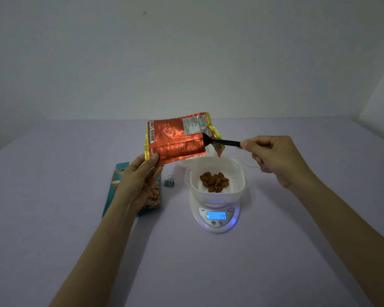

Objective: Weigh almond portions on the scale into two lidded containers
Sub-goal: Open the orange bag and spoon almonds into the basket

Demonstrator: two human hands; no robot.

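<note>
Scale display reads 19 — packet print too blurred to read.

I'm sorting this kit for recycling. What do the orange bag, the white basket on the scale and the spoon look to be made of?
The orange bag looks like metallised foil film: shiny, crinkled, with bright glints. The white basket seems moulded plastic, matte, with slotted walls. The spoon appears to be black plastic, thin and smooth, though painted metal cannot be ruled out.
</note>
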